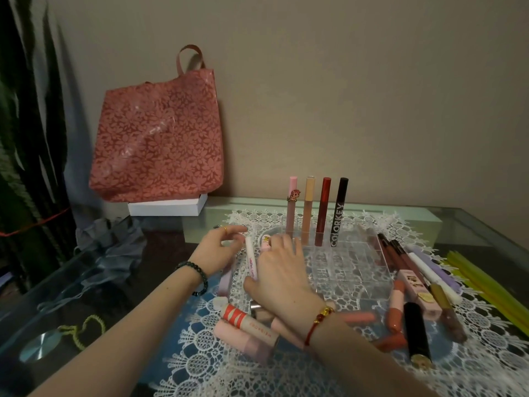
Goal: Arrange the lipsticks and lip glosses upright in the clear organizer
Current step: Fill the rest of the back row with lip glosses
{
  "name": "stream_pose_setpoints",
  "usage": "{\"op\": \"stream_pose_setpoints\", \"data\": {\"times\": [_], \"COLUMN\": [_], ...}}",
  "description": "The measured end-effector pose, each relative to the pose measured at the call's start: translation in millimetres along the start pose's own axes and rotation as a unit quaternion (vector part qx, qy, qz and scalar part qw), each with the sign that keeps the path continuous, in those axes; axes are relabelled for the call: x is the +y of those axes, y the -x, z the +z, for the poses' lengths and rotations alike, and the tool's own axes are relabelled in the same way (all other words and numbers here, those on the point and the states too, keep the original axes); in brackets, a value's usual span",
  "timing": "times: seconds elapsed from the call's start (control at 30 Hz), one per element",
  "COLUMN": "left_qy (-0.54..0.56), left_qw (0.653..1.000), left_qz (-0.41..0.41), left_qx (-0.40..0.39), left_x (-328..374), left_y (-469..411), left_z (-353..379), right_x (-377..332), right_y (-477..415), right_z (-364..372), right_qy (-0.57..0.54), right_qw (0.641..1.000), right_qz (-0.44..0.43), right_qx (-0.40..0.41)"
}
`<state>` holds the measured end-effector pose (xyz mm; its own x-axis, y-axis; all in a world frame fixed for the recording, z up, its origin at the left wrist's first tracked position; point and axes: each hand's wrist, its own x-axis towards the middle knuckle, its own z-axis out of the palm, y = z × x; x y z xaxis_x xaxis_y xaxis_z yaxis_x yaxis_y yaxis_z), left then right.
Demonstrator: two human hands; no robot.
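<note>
from the head view, looking down on a glass counter (pixel 472 224) spread with a white lace mat (pixel 357 296): early in the task by the look of it. standing upright in the back row of the clear organizer (pixel 352 262), centre of the frame: four tubes, counted left to right as a pale pink tube (pixel 292 207) with a small charm, a tan tube (pixel 309 210), a dark red tube (pixel 323 210) and a black colorkey tube (pixel 340 213). remaining compartments nearer the camera apparently bare, though hard to be sure through the clear walls. still lying flat: a cluster at lower centre, about four or five visible, among them a cream tube with red stripes (pixel 249 320) and a pink one (pixel 243 339) beneath it, some hidden under the right wrist; a second pile at right of the frame (pixel 415 282), roughly ten, including a black lipstick (pixel 416 333), a white tube, a lilac tube and several dark brownish glosses, exact count unclear where overlapping. left hand (pixel 217 247) at centre left, fingers loosely curled and parted, near the top of a slim white tube (pixel 251 262), contact not certain. right hand (pixel 282 270) just beside it, back to the camera, fingers bent over the white tube and a small pink item (pixel 265 243); whether pinching either cannot be told. off-task: a red floral bag (pixel 157 133) at upper left on a white box (pixel 167 207), yellow sticks (pixel 486 282) at far right. most of the work left, judging by the ratio of lying to standing.
</note>
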<state>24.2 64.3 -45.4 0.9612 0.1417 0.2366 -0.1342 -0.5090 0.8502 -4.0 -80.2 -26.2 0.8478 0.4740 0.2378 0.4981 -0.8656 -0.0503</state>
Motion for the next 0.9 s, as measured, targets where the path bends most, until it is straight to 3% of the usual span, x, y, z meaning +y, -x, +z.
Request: {"op": "stream_pose_setpoints", "data": {"times": [0.23, 0.4, 0.73, 0.9], "left_qy": [0.109, 0.203, 0.263, 0.276], "left_qw": [0.987, 0.966, 0.956, 0.956], "left_qz": [0.106, 0.148, 0.124, 0.105], "left_qx": [0.058, 0.060, 0.020, 0.002], "left_x": [50, 85, 114, 123], "left_y": [11, 27, 34, 34], "left_z": [-12, -1, 39, 53], "right_x": [16, 31, 65, 85], "right_y": [8, 14, 29, 38], "right_z": [-11, -26, -40, -51], "right_qy": [-0.186, -0.259, -0.276, -0.353], "right_qw": [0.977, 0.955, 0.945, 0.922], "right_qz": [0.026, 0.039, 0.038, 0.023], "right_qx": [0.101, 0.139, 0.170, 0.156]}}
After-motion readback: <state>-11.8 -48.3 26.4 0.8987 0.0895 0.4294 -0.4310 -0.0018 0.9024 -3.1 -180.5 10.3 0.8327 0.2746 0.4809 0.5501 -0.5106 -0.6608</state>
